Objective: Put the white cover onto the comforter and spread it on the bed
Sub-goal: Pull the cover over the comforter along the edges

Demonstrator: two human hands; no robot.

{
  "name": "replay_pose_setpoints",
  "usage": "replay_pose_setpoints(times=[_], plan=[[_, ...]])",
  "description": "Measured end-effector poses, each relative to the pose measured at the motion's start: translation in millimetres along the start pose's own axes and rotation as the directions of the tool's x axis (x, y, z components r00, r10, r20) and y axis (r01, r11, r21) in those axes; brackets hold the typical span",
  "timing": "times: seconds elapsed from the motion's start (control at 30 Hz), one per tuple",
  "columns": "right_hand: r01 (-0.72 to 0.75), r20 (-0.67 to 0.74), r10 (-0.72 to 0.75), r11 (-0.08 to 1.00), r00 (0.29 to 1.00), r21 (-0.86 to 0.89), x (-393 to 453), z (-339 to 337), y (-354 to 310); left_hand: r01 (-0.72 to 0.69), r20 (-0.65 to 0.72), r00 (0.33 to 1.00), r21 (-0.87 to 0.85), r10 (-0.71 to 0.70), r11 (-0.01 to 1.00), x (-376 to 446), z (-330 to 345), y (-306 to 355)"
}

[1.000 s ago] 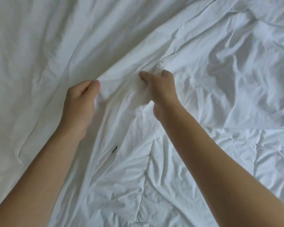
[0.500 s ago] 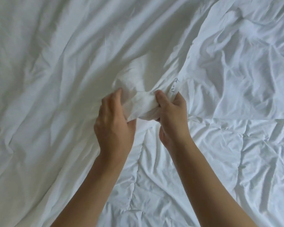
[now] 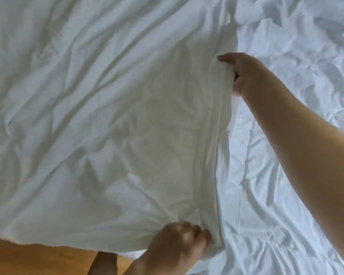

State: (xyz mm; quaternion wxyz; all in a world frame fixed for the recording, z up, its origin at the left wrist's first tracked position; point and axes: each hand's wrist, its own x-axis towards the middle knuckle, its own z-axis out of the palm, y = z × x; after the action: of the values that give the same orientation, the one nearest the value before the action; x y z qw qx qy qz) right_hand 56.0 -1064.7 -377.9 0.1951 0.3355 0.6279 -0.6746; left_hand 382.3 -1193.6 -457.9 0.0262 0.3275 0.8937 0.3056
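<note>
We saw the white cover point(image 3: 111, 120) stretched over the left and middle of the view, its long edge running between the two hands. The left hand point(image 3: 179, 245), low in the frame, had its fingers curled round the near corner of that edge. The right hand point(image 3: 244, 74), further up, pinched the same edge with thumb over bunched cloth. To the right lay the comforter point(image 3: 282, 175), quilted and rumpled, bare on the bed beside the cover.

We judged the cover thin, soft and light, quick to slide and crumple, so the hem and corners seemed the sound places to hold. The comforter looked puffier and heavier and would likely drag.

As a pouch, the cover perhaps held part of the comforter; the view did not settle that. A strip of wooden floor point(image 3: 38, 259) showed below the cover's edge.
</note>
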Motion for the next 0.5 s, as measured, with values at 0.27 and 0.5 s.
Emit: replay_pose_setpoints(times=[0.27, 0.5], plan=[[0.212, -0.463, -0.118, 0.965, 0.879, 0.155, -66, -201, 91, 0.195, 0.130, 0.972, 0.007, -0.194, 0.981, -32, 48, 51], [-0.172, -0.753, 0.014, 0.976, 0.658, -0.132, -213, -367, 268, 0.267, -0.019, 0.963, 0.164, -0.267, 0.950, -74, 66, 97]])
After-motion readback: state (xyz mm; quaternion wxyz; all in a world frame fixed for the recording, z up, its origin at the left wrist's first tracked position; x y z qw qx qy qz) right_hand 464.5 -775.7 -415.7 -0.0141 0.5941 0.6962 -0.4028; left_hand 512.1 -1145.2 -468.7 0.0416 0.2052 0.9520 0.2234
